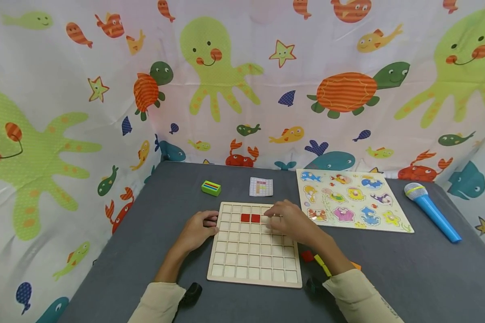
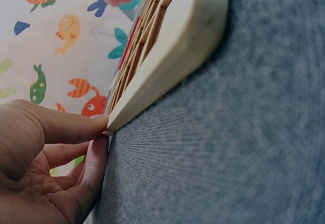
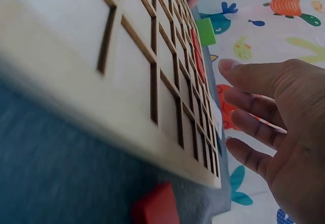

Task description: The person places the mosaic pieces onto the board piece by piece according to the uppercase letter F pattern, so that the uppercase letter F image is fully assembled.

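Note:
A square wooden grid board (image 1: 254, 260) lies in front of me, with two red squares (image 1: 245, 218) side by side in its second row. My left hand (image 1: 198, 229) is at the board's upper left edge. In the left wrist view its thumb (image 2: 76, 127) and a finger pinch that edge. Over the board's upper right part, my right hand (image 1: 288, 220) hovers with nothing in its grasp. Its loosely bent, spread fingers (image 3: 256, 122) show in the right wrist view. Beside the board's right edge lies a loose red block (image 1: 307, 256).
Behind the board are a green block with coloured stripes (image 1: 211, 188) and a small card with a coloured grid (image 1: 261, 186). A sea-animal puzzle board (image 1: 353, 199) and a blue toy microphone (image 1: 434, 213) lie to the right. Yellow pieces (image 1: 322, 264) sit by my right forearm.

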Motion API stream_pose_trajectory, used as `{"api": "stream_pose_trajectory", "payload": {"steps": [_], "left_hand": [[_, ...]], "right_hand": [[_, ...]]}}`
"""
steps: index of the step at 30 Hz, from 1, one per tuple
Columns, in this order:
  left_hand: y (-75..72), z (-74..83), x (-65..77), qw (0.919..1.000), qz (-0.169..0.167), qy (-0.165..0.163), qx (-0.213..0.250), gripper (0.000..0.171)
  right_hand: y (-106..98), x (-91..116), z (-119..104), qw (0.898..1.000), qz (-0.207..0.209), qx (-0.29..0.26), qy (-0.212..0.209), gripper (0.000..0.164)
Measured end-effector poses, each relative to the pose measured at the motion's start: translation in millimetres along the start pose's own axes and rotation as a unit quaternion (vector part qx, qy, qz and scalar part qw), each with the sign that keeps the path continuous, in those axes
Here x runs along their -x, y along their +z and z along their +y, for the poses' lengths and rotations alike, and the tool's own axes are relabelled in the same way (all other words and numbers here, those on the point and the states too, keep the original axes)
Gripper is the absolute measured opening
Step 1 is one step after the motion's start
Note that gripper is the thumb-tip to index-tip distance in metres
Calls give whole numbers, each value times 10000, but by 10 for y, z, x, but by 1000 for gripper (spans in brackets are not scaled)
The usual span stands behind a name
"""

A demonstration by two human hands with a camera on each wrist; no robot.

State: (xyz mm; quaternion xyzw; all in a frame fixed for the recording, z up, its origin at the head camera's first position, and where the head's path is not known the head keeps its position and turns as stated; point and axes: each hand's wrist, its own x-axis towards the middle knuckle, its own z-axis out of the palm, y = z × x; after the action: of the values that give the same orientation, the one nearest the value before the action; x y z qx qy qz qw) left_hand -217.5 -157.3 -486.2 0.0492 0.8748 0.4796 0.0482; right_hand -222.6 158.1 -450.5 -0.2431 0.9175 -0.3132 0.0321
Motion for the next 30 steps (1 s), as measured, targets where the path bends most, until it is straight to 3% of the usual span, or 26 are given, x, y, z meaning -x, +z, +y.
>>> {"api": "stream_pose_trajectory", "payload": {"steps": [8,16,22,30], "left_hand": [[-4,-11,11,10000,0,22,18,47],[5,-8,8,10000,27,22,-36,47],[19,-13,-5,10000,46,-11,-37,48],[21,-17,1,10000,20,-37,9,48]], "right_hand": [[-137,281,70,9999,-83,-88,102,30],[-247,571,161,9996,-69,256,78,33],[-312,777,247,9991,-277,68,319,37],[-353,971,363,9983,-462,-10,342,40]]}}
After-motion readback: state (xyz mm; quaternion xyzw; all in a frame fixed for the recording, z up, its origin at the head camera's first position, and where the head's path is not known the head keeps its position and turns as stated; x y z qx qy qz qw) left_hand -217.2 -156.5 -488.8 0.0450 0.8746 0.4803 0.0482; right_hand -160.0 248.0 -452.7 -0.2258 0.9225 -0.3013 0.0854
